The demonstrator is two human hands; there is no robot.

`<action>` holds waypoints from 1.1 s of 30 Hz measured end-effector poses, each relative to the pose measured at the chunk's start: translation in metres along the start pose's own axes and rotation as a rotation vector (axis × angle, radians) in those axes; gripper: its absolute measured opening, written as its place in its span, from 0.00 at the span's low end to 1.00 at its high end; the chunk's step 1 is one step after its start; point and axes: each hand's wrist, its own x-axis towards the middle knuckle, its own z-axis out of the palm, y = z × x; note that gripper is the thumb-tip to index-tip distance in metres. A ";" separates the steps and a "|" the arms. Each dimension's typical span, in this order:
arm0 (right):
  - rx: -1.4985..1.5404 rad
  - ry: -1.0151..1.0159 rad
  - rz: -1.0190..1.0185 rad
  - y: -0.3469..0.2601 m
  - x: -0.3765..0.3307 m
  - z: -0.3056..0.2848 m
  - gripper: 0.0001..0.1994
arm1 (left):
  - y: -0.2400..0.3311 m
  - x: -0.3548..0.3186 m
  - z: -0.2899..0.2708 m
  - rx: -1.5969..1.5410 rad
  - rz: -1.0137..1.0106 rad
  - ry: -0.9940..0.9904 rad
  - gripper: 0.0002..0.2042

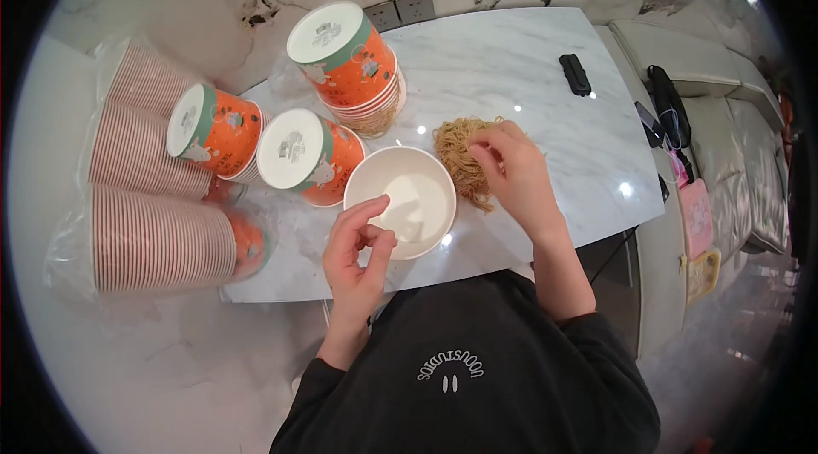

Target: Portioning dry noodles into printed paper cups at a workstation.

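A white paper bowl stands upright and empty on the marble table, in front of me. My left hand pinches its near-left rim between thumb and fingers. My right hand rests on a block of dry yellow noodles lying on the table just right of the bowl, fingers closed on its right part.
Three stacks of orange-and-green paper bowls lie upside down behind the white bowl. Plastic-wrapped sleeves of bowls lie on their sides at the left. A black remote sits at the far right. A sofa with bags is to the right.
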 end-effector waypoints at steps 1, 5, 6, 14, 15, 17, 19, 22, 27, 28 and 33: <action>-0.139 0.063 0.046 0.017 0.003 0.001 0.06 | 0.000 0.003 0.005 -0.042 -0.009 -0.003 0.16; -0.251 -0.063 -0.078 0.050 -0.014 0.014 0.11 | 0.000 0.000 0.010 -0.110 -0.086 -0.056 0.15; -0.250 -0.065 -0.078 0.051 -0.016 0.019 0.11 | -0.001 -0.002 0.010 -0.094 -0.093 -0.063 0.14; 0.157 -0.056 0.076 0.027 -0.006 0.010 0.05 | -0.006 0.000 0.008 -0.089 -0.138 -0.076 0.17; 0.158 -0.062 0.073 0.008 -0.008 0.001 0.05 | -0.004 0.002 0.009 -0.060 -0.097 -0.098 0.20; 0.838 -0.020 0.061 -0.029 -0.012 -0.012 0.02 | 0.000 0.006 0.013 -0.033 -0.063 -0.109 0.23; 0.783 -0.119 0.169 -0.038 -0.002 -0.022 0.02 | 0.009 0.010 0.024 -0.085 -0.016 -0.187 0.31; 0.662 -0.077 0.252 -0.027 0.022 -0.025 0.04 | -0.003 0.015 0.037 -0.143 -0.007 -0.289 0.36; 0.798 -0.088 0.050 -0.041 0.020 -0.048 0.04 | -0.005 0.028 0.061 -0.146 -0.179 -0.252 0.36; 0.765 -0.142 0.047 -0.041 0.021 -0.048 0.03 | -0.002 0.031 0.063 0.039 -0.086 -0.196 0.36; 0.814 -0.215 0.133 -0.044 0.008 -0.042 0.03 | 0.010 0.053 0.079 0.286 0.166 -0.195 0.25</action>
